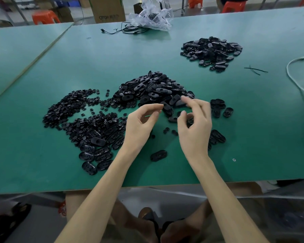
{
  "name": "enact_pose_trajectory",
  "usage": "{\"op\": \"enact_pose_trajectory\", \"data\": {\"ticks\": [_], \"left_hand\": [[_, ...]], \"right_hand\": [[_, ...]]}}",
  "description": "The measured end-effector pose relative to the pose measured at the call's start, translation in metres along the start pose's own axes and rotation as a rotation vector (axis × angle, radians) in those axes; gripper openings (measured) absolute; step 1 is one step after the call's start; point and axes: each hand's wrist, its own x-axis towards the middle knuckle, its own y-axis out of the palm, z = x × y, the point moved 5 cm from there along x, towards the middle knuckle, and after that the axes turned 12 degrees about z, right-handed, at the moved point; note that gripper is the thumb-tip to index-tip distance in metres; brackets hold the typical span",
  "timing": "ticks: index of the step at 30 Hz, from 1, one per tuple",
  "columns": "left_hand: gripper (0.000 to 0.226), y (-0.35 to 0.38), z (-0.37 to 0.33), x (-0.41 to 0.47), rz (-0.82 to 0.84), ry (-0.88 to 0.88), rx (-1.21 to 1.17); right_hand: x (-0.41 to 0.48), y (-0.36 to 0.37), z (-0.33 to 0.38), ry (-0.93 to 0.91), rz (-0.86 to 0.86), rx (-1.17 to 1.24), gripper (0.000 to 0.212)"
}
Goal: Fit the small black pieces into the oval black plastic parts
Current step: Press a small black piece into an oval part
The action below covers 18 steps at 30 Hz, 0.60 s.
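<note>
A big heap of oval black parts (153,88) lies mid-table. To its left spreads a pile of small black pieces (81,114), with more oval parts (95,151) at its near end. My left hand (140,125) hovers right of that pile, thumb and forefinger pinching the near end of one oval part (168,109) at the heap's edge. My right hand (195,127) is raised beside it and blurred by motion, its fingers half curled. Something dark shows inside its curl; whether it holds it is unclear. A single oval part (158,155) lies between my wrists.
A second heap of oval parts (212,51) sits far right. More oval parts (218,107) lie beyond my right hand. A white cable (298,85) runs along the right edge. A clear plastic bag (151,16) and black cords lie at the back. The table's near edge (42,189) is close.
</note>
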Motion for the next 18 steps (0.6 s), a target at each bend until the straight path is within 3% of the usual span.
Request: {"op": "enact_pose_trajectory", "data": {"ticks": [4, 8, 14, 18], "left_hand": [[0.025, -0.001, 0.001, -0.001, -0.021, -0.026, 0.069], [0.027, 0.000, -0.003, -0.003, -0.022, -0.003, 0.202], [0.037, -0.003, -0.002, -0.003, -0.084, -0.018, 0.289], [0.048, -0.014, 0.005, -0.006, -0.227, -0.122, 0.284]], "right_hand": [[0.000, -0.010, -0.016, 0.232, -0.136, 0.106, 0.052], [0.001, -0.008, -0.029, 0.394, -0.101, 0.130, 0.067], [0.001, -0.004, -0.033, 0.451, -0.031, 0.074, 0.076], [0.002, -0.002, -0.025, 0.349, -0.006, -0.028, 0.057]]}}
